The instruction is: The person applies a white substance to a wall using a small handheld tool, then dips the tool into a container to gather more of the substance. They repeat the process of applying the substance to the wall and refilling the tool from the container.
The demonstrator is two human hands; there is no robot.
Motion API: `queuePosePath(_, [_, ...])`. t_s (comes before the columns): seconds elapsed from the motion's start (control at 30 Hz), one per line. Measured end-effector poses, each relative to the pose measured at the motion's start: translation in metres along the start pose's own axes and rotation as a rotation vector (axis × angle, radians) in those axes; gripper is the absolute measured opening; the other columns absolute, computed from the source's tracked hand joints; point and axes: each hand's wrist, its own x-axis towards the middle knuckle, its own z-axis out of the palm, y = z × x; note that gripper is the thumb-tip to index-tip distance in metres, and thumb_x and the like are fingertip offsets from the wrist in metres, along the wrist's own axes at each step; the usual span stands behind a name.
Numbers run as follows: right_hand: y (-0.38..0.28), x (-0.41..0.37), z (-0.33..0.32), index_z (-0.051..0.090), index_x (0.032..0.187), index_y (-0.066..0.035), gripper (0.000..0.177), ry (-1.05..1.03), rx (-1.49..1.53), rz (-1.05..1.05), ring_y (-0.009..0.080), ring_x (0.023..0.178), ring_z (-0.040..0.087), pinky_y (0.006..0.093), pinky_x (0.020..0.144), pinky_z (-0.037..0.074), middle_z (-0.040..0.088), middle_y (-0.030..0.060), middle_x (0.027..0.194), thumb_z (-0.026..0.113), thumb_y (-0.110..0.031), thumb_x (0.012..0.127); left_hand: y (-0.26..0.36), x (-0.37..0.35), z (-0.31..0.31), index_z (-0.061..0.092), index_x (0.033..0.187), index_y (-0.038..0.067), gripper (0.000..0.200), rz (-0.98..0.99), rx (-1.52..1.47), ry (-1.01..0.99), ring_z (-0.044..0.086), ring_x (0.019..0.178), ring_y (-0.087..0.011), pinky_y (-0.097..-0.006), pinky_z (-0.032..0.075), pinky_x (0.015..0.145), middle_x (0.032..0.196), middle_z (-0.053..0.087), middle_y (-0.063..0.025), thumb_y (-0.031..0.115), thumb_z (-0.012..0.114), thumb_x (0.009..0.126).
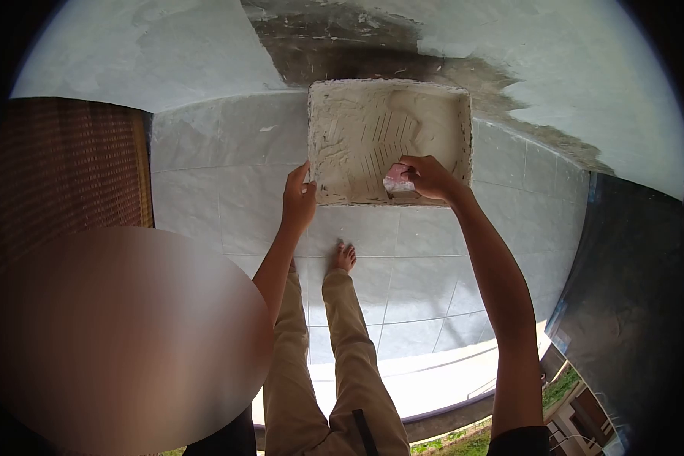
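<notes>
A rectangular tray with crusted rims holds wet, pale beige plaster, its surface marked by rows of short grooves. My left hand grips the tray's left rim near the front corner, the fingers partly hidden behind the edge. Over the front right part of the tray, my right hand is closed around a small pink scraper smeared with white. The scraper's lower edge is at the plaster near the front rim; its exact shape is partly covered by my fingers.
Grey floor tiles lie under the tray and my bare feet. Behind stands a wall with a dark, uncoated patch. A brown woven panel is at left, a dark sheet at right. A blurred oval covers the lower left.
</notes>
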Motion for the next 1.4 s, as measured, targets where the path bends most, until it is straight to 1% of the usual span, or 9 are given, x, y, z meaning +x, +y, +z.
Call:
queuePosePath(0.07, [0.000,0.001,-0.001,0.061,0.117,0.000,0.024,-0.021,0.007,0.016,0.0265,0.089,0.069,0.0388,0.078,0.051,0.072,0.0177,0.099,0.062,0.000,0.094,0.008,-0.001,-0.001,0.050,0.145,0.006,0.050,-0.080,-0.008,-0.024,0.057,0.123,-0.0258,-0.0352,0.052,0.096,0.140,0.049,-0.0160,0.002,0.055,0.096])
queuePosePath(0.13, [0.010,0.001,0.000,0.062,0.117,0.000,0.025,0.002,0.044,-0.045,0.0328,0.097,0.069,0.0411,0.084,0.051,0.072,0.0200,0.103,0.062,-0.002,0.092,0.001,0.000,-0.003,0.048,0.147,0.006,0.050,-0.059,-0.010,-0.038,0.056,0.124,-0.0259,-0.0356,0.051,0.100,0.143,0.047,-0.0149,0.004,0.055,0.098])
queuePosePath(0.2, [0.016,0.000,-0.001,0.062,0.117,0.000,0.025,0.006,0.054,-0.048,0.0326,0.097,0.069,0.0409,0.084,0.051,0.072,0.0200,0.103,0.062,-0.002,0.093,-0.001,0.000,-0.003,0.046,0.148,0.007,0.050,-0.041,-0.012,-0.051,0.056,0.126,-0.0260,-0.0361,0.049,0.103,0.145,0.046,-0.0137,0.005,0.054,0.099])
queuePosePath(0.4, [0.010,-0.004,0.000,0.062,0.115,0.000,0.021,-0.013,0.057,-0.112,0.0314,0.096,0.070,0.0405,0.084,0.051,0.072,0.0190,0.102,0.061,-0.002,0.094,0.005,-0.001,-0.002,0.047,0.147,0.006,0.049,-0.052,0.021,-0.048,0.056,0.126,-0.0256,-0.0358,0.050,0.102,0.145,0.046,-0.0140,0.005,0.054,0.099])
queuePosePath(0.47, [0.008,-0.002,0.001,0.062,0.114,0.000,0.020,-0.025,0.048,-0.142,0.0312,0.096,0.070,0.0404,0.084,0.051,0.073,0.0185,0.101,0.061,-0.003,0.094,0.006,-0.001,-0.002,0.049,0.146,0.005,0.050,-0.043,-0.001,-0.030,0.058,0.119,-0.0256,-0.0353,0.052,0.095,0.141,0.048,-0.0158,0.004,0.055,0.097])
queuePosePath(0.77, [0.011,-0.001,-0.020,0.064,0.116,-0.001,0.022,-0.098,0.024,-0.101,0.0305,0.094,0.070,0.0409,0.083,0.051,0.073,0.0184,0.102,0.063,-0.006,0.094,0.004,0.001,-0.005,0.042,0.151,0.002,0.058,-0.063,0.161,-0.134,0.054,0.120,-0.0236,-0.0309,0.050,0.090,0.145,0.042,-0.0150,0.011,0.058,0.096])
queuePosePath(0.83, [0.005,-0.003,-0.029,0.064,0.118,-0.002,0.024,-0.126,0.033,0.001,0.0307,0.096,0.070,0.0413,0.084,0.051,0.072,0.0192,0.105,0.063,-0.005,0.094,0.002,0.001,-0.004,0.042,0.151,0.002,0.059,-0.062,0.152,-0.131,0.054,0.120,-0.0235,-0.0307,0.050,0.090,0.145,0.042,-0.0149,0.011,0.058,0.095])
queuePosePath(1.13, [0.015,-0.006,-0.001,0.064,0.120,-0.005,0.026,0.003,-0.068,-0.081,0.0373,0.098,0.068,0.0456,0.084,0.051,0.071,0.0202,0.106,0.060,-0.006,0.094,-0.004,-0.002,0.000,0.040,0.153,0.005,0.062,-0.065,0.104,-0.121,0.052,0.124,-0.0248,-0.0315,0.049,0.092,0.146,0.041,-0.0148,0.010,0.059,0.094])
queuePosePath(1.4, [0.015,-0.001,-0.013,0.064,0.120,-0.004,0.025,-0.085,0.011,-0.047,0.0314,0.097,0.070,0.0409,0.084,0.051,0.072,0.0181,0.105,0.063,-0.007,0.094,0.002,-0.002,-0.002,0.038,0.154,0.005,0.064,-0.034,0.163,-0.125,0.049,0.128,-0.0268,-0.0323,0.047,0.095,0.146,0.040,-0.0157,0.010,0.059,0.094])
